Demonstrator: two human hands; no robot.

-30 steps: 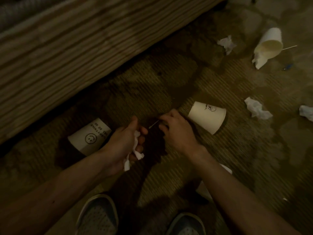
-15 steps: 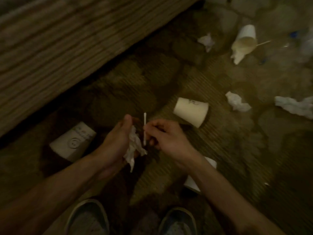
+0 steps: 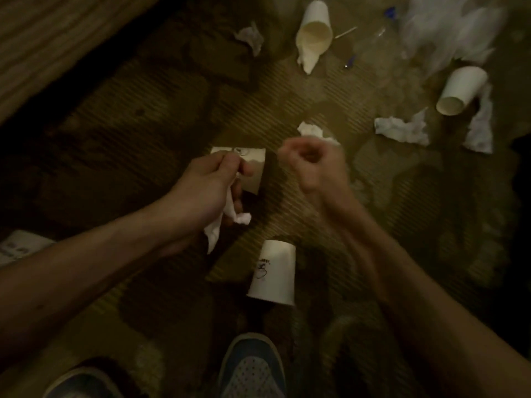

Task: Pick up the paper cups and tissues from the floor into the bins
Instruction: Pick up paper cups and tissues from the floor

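Nearest, shoes are seen on the floor. Just beyond them a near cup lies on its side, and a left cup is cut off by the left edge.

Farther on, the left grip is curled round a held tissue, whose tail hangs below the palm. A middle cup lies partly hidden behind this grip; whether it is touched cannot be told. To the right, the right grip is curled and blurred, and whether anything is pinched in it cannot be told.

A loose tissue lies just beyond that grip. Farther right, two right tissues are spread beside a right cup. Farthest, a far cup lies with a stick beside it and a small tissue to its left. No bin is in view.

Gathering is judged to be in hand, with most litter left. Next, a cup or tissue should be taken by the right grip, and a bin found.
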